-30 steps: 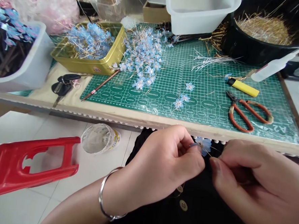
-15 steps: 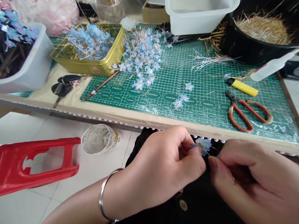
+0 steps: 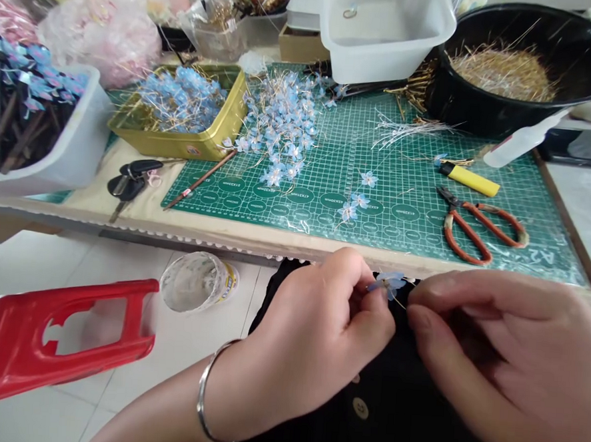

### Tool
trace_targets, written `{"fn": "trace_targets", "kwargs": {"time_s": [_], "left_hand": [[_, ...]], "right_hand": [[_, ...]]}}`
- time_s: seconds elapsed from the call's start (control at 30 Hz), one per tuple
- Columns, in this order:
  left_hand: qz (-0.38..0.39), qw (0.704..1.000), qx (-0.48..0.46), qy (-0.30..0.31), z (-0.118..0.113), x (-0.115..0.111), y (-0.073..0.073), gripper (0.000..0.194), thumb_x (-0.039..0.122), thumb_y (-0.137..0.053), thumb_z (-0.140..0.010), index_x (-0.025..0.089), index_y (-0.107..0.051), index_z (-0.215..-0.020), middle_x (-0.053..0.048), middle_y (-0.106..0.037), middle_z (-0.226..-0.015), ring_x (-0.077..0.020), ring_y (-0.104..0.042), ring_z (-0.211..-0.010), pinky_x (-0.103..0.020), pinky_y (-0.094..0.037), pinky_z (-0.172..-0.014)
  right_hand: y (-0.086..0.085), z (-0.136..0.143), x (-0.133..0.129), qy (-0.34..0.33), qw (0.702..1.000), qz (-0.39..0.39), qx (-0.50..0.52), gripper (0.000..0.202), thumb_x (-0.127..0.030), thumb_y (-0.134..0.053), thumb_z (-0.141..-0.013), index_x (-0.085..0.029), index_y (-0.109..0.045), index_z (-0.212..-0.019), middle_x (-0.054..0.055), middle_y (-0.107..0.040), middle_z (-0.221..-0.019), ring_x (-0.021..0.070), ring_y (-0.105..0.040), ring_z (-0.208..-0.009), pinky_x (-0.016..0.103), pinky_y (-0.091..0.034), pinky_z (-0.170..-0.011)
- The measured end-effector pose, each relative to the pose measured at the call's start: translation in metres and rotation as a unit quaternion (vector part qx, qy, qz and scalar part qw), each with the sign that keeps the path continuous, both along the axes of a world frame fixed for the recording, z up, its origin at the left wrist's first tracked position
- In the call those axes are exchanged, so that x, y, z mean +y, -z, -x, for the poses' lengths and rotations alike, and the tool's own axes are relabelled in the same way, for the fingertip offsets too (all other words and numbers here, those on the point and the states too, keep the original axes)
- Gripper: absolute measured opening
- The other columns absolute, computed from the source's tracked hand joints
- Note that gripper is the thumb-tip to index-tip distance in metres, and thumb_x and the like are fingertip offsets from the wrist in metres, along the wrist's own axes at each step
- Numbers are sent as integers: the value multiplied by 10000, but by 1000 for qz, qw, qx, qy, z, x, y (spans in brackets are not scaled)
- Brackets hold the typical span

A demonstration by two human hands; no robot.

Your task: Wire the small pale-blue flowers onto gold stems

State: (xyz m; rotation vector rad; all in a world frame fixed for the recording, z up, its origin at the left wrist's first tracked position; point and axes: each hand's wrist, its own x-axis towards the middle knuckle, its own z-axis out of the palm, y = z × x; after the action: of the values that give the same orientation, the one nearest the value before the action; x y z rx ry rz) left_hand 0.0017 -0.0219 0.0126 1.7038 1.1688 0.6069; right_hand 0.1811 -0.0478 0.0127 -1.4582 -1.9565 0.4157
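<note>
Pale blue, a small flower (image 3: pixel 389 283) is at the fingertips of the left hand (image 3: pixel 313 329), just off the near edge of the table (image 3: pixel 254 237) and over the person's black clothing (image 3: pixel 388 413). The left thumb and forefinger are pinched together on it, the other fingers curled in, and a silver bracelet (image 3: pixel 202 395) circles that wrist. A fine wire (image 3: pixel 399 303) runs from the flower to the right hand (image 3: pixel 507 354), whose thumb and forefinger come almost together at it; from where I stand I cannot tell whether they have a tight hold.

On the table lies a green cutting mat (image 3: pixel 341 137). Toward its near edge are three loose flowers (image 3: pixel 347 211). By its near right corner the cutters (image 3: pixel 455 203) lie with their orange handles spread, a yellow lighter (image 3: pixel 471 180) just beyond. A heap of blue flowers (image 3: pixel 288 127) covers the mat's far left part, beside a gold tin (image 3: pixel 180 145) filled with more. A brown stick (image 3: pixel 200 178) lies along the left edge, the keys (image 3: pixel 127 187) further left. A black tub (image 3: pixel 472 108) of wire stands at the far right corner.
</note>
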Motion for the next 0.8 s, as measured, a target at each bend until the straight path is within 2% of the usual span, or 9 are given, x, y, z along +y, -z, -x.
{"fn": "trace_targets", "kwargs": {"time_s": [0.07,0.13,0.17,0.23,0.3,0.4,0.47,0.67,0.8], "left_hand": [[-3,1000,5,6,-1,0,1,169,253,-554,-943,205,-486,-796,72,-496,-642,-89,-443,-572,-265,-326,-564],[14,1000,-3,12,0,1,1,162,255,-566,-937,206,-493,-802,59,-537,-665,-96,-472,-596,-262,-330,-561],[40,999,-21,17,1,2,0,160,265,-567,-941,208,-496,-809,52,-566,-681,-98,-492,-606,-255,-345,-561],[126,988,-82,35,4,6,-3,159,292,-545,-963,214,-496,-833,40,-616,-711,-100,-538,-620,-234,-391,-564],[216,964,-141,61,8,10,-6,168,307,-521,-981,214,-494,-843,33,-640,-714,-94,-561,-615,-212,-423,-561],[277,943,-158,91,11,15,-9,152,295,-530,-977,201,-517,-858,27,-642,-694,-82,-545,-592,-188,-412,-541],[287,941,-152,99,11,16,-8,145,299,-547,-963,197,-531,-860,29,-625,-666,-80,-518,-560,-183,-373,-507],[247,952,-157,84,10,13,-5,126,251,-567,-913,203,-527,-804,78,-468,-583,-66,-403,-509,-189,-303,-475],[235,964,-92,81,10,13,-8,148,236,-572,-895,202,-510,-764,82,-441,-584,-62,-346,-501,-186,-253,-429]], "right_hand": [[0,1,3,-16,1000,17,0,145,-258,-572,-913,-274,-539,-773,-26,-662,-608,134,-622,-465,236,-451,-374],[-2,-1,7,-31,1000,-1,-3,94,-259,-600,-905,-267,-571,-816,-9,-687,-662,154,-654,-533,254,-490,-423],[-3,-4,9,-37,999,-18,-4,28,-257,-596,-908,-259,-604,-882,16,-714,-739,177,-690,-628,273,-540,-501],[-5,-12,16,-45,998,-37,3,136,-252,-557,-935,-255,-646,-1038,56,-745,-956,217,-722,-876,323,-596,-722],[-7,-21,24,-80,996,7,24,198,-253,-521,-970,-293,-673,-1091,32,-742,-1067,211,-707,-982,332,-582,-818],[-7,-27,35,-178,973,113,97,111,-273,-603,-945,-302,-709,-956,-8,-751,-944,178,-712,-832,289,-565,-685],[-2,-27,40,-210,961,127,130,86,-252,-631,-919,-275,-696,-868,-12,-730,-842,161,-688,-748,276,-535,-626],[23,-36,48,-169,976,133,19,153,-207,-568,-888,-240,-663,-773,14,-689,-790,184,-661,-760,314,-518,-658],[12,-45,37,-125,989,53,-52,156,-276,-559,-922,-264,-708,-967,64,-700,-1105,249,-677,-963,389,-521,-813]]}}
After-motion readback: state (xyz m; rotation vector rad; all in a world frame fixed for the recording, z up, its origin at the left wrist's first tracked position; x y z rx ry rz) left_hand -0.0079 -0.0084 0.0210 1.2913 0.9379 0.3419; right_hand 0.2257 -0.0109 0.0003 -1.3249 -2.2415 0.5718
